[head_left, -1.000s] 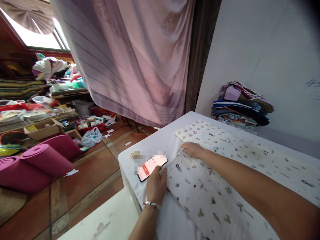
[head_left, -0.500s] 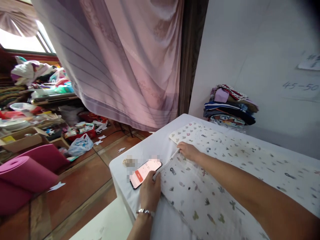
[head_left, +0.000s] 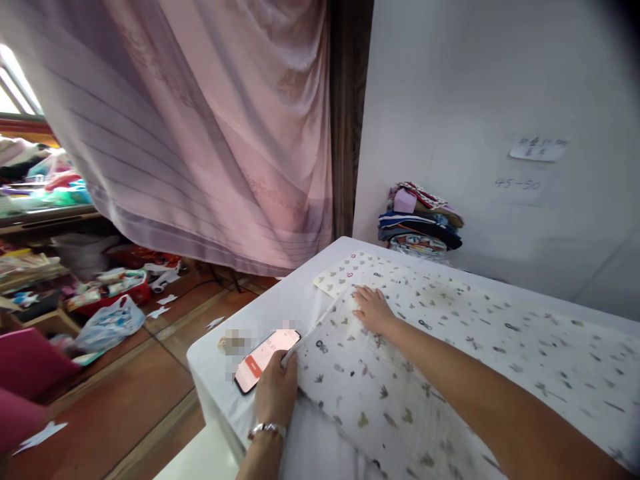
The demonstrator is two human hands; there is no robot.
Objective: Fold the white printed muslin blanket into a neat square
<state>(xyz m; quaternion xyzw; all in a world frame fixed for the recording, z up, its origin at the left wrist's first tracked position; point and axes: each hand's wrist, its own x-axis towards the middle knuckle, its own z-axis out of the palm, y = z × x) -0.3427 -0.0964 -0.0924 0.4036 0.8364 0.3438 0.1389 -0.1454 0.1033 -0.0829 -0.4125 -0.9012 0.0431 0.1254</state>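
Observation:
A white cloth with small printed figures (head_left: 450,333) is spread over the white-covered table (head_left: 295,303), with part of it folded over. My left hand (head_left: 278,381), with a silver bracelet at the wrist, is closed on the cloth's near left corner. Its fingertips lie beside a phone (head_left: 260,360) with a lit pink screen. My right hand (head_left: 373,309) rests flat on the folded layer near its far edge, fingers spread. Beyond the phone sits a small beige item (head_left: 227,341), partly blurred out.
A stack of folded clothes (head_left: 420,220) stands behind the table by the white wall (head_left: 480,80), which carries paper notes (head_left: 537,148). A pink curtain (head_left: 240,147) hangs at the back. On the floor left are a plastic bag (head_left: 111,327), a red basket (head_left: 113,292) and paper scraps.
My right hand has let go of the cloth's edge and opened flat on it. The folded edge now lies down. My left hand keeps its hold; the view has turned right.

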